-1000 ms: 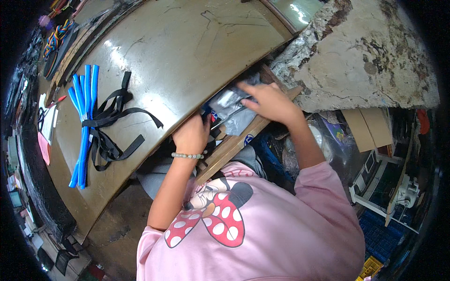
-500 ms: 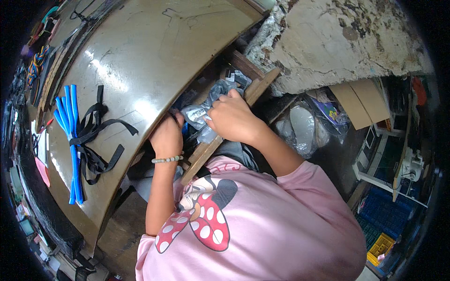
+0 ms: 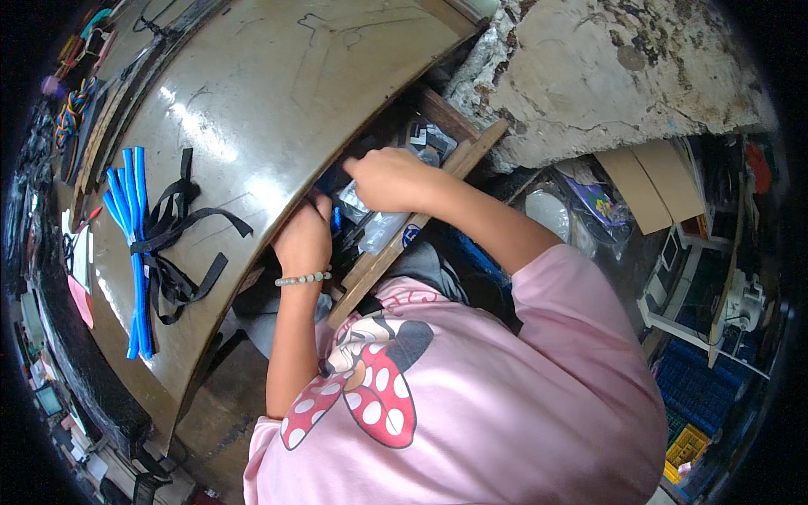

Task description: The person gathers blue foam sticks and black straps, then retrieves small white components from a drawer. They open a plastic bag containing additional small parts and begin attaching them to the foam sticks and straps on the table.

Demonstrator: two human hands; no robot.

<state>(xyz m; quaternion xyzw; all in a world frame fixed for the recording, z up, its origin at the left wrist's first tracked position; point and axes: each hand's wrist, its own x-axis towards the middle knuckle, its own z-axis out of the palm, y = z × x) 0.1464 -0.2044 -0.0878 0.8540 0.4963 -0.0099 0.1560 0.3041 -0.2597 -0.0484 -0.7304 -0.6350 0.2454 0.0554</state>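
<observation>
Both hands reach into a pulled-out wooden drawer (image 3: 376, 271) beneath the tabletop. My left hand (image 3: 305, 233), with a beaded bracelet (image 3: 304, 279) at the wrist, goes in under the table edge; its fingers are mostly hidden. My right hand (image 3: 387, 178) is over the middle of the drawer, fingers curled down and closed; what they hold, if anything, is hidden. Below that hand lies a clear plastic bag (image 3: 384, 231). Small grey packets (image 3: 427, 143) fill the drawer's far end.
On the tabletop (image 3: 278, 93) lies a bundle of blue strips (image 3: 135, 261) beside black straps (image 3: 172, 244). A rough stone slab (image 3: 614, 76) borders the drawer's far end. To the right are a cardboard piece (image 3: 648, 187), wrapped goods, a white metal frame (image 3: 673, 305) and a yellow basket (image 3: 686, 450).
My right hand has moved left and deeper under the table edge, away from the grey plastic packet it was touching. My left hand stays nearly in place.
</observation>
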